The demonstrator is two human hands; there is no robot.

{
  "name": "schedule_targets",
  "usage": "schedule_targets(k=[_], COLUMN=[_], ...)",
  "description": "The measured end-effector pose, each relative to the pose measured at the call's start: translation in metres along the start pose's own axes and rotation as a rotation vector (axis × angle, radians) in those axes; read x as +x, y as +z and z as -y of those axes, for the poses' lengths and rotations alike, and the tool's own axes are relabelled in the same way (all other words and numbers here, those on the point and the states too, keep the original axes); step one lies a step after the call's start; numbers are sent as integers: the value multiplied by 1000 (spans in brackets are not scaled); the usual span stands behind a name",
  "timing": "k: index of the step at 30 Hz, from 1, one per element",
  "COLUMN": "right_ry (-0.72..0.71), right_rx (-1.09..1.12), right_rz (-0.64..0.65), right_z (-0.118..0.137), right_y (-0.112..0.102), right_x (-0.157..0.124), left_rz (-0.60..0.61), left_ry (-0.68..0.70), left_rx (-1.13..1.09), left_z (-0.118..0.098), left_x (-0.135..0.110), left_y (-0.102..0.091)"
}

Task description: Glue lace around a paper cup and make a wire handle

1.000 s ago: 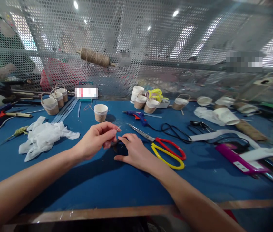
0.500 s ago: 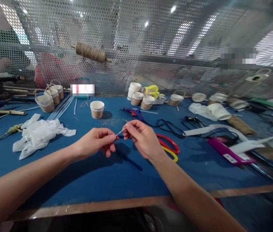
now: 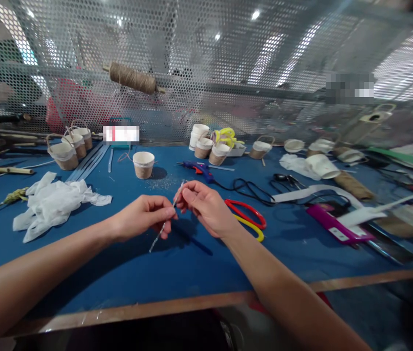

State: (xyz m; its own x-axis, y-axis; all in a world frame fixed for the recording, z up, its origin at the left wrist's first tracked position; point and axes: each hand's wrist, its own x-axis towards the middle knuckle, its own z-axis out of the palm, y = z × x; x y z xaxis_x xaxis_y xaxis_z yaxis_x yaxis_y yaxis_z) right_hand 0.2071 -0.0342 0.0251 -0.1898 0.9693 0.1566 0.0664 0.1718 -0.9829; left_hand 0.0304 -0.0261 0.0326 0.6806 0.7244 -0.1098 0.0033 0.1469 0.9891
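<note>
Both my hands meet a little above the blue table (image 3: 177, 273). My left hand (image 3: 144, 217) and my right hand (image 3: 206, 207) are each pinched on a thin silvery strand (image 3: 159, 233). The strand runs slantwise from above my right fingertips down past my left fingers toward the table. Red-and-yellow scissors (image 3: 248, 217) lie just right of my right hand, partly hidden by it. A small paper cup wrapped in twine (image 3: 143, 165) stands behind my hands.
Crumpled white plastic (image 3: 54, 202) lies at the left. A blue glue gun (image 3: 201, 169) with a black cord, several twine-wrapped cups (image 3: 209, 146), a purple tool (image 3: 332, 226) and white strips sit behind and right. A perforated metal screen (image 3: 206, 73) with a twine spool (image 3: 131, 78) backs the table. Another person shows behind the screen.
My right hand rose from the table to meet the left. The strand between my hands has become longer and now hangs down below my left fingers.
</note>
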Motion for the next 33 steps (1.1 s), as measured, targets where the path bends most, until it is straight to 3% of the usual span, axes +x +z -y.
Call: schedule_targets(k=[3, 6, 14, 19, 23, 27, 30, 33], right_ry=[-41, 14, 38, 71, 88, 338, 443, 508], right_rx=[-564, -1010, -1209, -1273, -994, -207, 263, 496], right_rz=[11, 188, 341, 289, 106, 28, 34, 185], right_z=[-5, -8, 5, 11, 15, 19, 23, 26], right_y=[-7, -9, -4, 1, -4, -5, 4, 10], right_x=[3, 2, -6, -4, 3, 13, 17, 14], left_rz=[-193, -306, -344, -353, -390, -453, -444, -431], left_ry=[153, 192, 113, 136, 193, 246, 219, 211], left_rx=[76, 106, 1, 30, 44, -46, -51, -11], left_z=[-9, -14, 1, -1, -5, -1, 6, 8], left_x=[0, 1, 8, 5, 3, 5, 7, 7], left_y=[-13, -23, -24, -26, -25, -19, -12, -7])
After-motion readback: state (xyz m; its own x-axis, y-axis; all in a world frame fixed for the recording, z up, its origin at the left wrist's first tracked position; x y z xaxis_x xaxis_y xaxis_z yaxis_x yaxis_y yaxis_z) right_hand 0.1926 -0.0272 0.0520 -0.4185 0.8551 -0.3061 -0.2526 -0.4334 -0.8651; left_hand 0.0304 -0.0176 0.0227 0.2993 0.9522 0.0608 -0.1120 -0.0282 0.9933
